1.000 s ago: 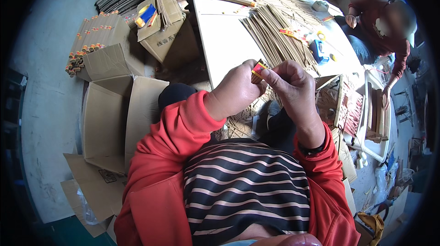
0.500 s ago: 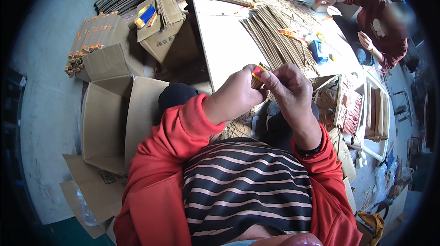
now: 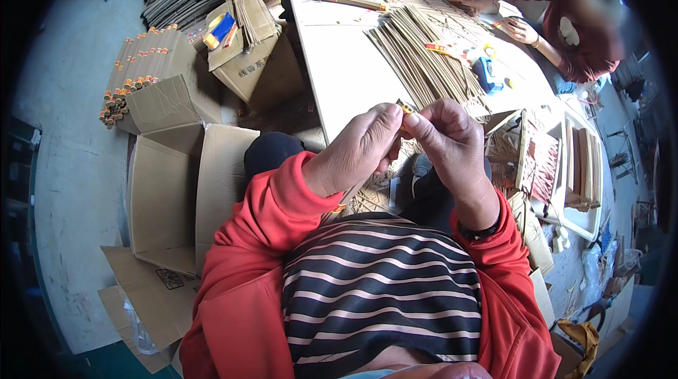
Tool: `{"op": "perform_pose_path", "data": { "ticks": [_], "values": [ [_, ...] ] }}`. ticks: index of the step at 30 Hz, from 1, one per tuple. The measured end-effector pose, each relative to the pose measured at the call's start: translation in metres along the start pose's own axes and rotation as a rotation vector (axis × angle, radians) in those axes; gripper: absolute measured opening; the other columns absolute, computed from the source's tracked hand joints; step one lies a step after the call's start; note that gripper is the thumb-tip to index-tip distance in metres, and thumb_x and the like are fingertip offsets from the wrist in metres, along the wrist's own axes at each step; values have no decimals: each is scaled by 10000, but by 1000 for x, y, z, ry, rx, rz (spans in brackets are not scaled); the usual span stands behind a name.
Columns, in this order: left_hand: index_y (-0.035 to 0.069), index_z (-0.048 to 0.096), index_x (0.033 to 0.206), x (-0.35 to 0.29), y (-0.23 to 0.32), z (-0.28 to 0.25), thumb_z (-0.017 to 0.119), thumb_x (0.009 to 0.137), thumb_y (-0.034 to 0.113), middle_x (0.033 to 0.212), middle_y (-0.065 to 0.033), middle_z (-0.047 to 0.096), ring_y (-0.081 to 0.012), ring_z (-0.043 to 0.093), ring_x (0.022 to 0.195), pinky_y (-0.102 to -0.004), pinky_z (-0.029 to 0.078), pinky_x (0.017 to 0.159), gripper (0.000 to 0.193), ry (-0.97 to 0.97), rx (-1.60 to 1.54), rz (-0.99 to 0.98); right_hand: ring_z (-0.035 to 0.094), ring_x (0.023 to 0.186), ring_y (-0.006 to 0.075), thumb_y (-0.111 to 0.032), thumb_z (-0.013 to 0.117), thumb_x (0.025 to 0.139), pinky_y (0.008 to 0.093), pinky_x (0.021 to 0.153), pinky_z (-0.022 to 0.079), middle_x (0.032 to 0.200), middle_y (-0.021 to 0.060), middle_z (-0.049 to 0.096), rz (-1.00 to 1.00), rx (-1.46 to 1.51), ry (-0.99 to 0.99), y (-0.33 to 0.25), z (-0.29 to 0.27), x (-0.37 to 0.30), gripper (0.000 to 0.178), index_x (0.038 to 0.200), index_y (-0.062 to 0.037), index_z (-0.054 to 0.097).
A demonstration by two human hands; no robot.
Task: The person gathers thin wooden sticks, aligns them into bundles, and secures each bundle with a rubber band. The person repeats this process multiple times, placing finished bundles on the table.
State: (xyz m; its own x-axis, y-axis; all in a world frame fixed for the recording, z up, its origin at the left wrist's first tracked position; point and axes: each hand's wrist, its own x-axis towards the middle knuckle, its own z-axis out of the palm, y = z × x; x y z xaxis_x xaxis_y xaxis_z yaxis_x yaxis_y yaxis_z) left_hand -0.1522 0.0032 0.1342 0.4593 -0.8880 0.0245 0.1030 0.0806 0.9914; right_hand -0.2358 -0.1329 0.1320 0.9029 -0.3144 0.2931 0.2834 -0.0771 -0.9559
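My left hand [image 3: 357, 149] and my right hand [image 3: 452, 142] meet in front of my chest, just below the near edge of a white table [image 3: 339, 75]. Between the fingertips of both hands sits a small yellow and red piece [image 3: 405, 107], mostly hidden by the fingers. Both hands pinch it. On the table beyond lies a spread of several thin tan sticks [image 3: 424, 61]. My sleeves are red and my shirt is striped.
Another person in a dark red top [image 3: 565, 19] works at the table's far right. Open cardboard boxes [image 3: 183, 195] stand on the floor to my left, with bundled tubes [image 3: 138, 72] behind them. Racks of sticks [image 3: 558, 167] stand to my right.
My hands have stayed together on the small piece, with the fingers shifting slightly around it. The other person has leaned in and reached both hands onto the table.
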Motion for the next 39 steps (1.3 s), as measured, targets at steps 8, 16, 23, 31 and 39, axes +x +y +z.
{"op": "perform_pose_path", "data": {
  "ticks": [8,16,23,31,39],
  "values": [
    [34,477,904,-2,6,5,224,960,429,624,-36,496,-56,421,467,-169,341,444,473,-14,-76,-1,460,584,34,-167,673,802,179,506,385,637,-12,541,50,-102,-13,-5,-9,1,211,719,-28,537],
    [37,472,902,-2,6,4,245,946,470,615,-35,495,-57,419,451,-164,340,436,490,-19,-63,-3,440,571,25,-154,691,784,174,489,359,626,-19,532,-42,-54,-46,3,-12,4,223,692,-41,523],
    [44,483,899,-3,5,6,280,940,472,621,-28,498,-49,413,446,-162,349,433,475,-7,-116,-58,461,582,29,-126,698,775,174,496,373,635,-10,542,-9,37,-74,5,-15,5,229,684,-51,502],
    [47,498,897,-2,7,9,286,963,389,590,3,461,-30,391,432,-143,322,416,408,28,-152,-85,488,589,38,-116,688,781,177,505,398,646,0,556,35,127,-81,2,-13,5,212,697,-46,506],
    [39,493,882,-1,6,10,285,967,367,586,3,457,-34,389,433,-152,325,416,397,70,-97,-30,481,642,56,-132,726,740,187,564,406,701,-1,531,-93,31,-44,13,-16,9,230,752,-45,513]
  ]
}}
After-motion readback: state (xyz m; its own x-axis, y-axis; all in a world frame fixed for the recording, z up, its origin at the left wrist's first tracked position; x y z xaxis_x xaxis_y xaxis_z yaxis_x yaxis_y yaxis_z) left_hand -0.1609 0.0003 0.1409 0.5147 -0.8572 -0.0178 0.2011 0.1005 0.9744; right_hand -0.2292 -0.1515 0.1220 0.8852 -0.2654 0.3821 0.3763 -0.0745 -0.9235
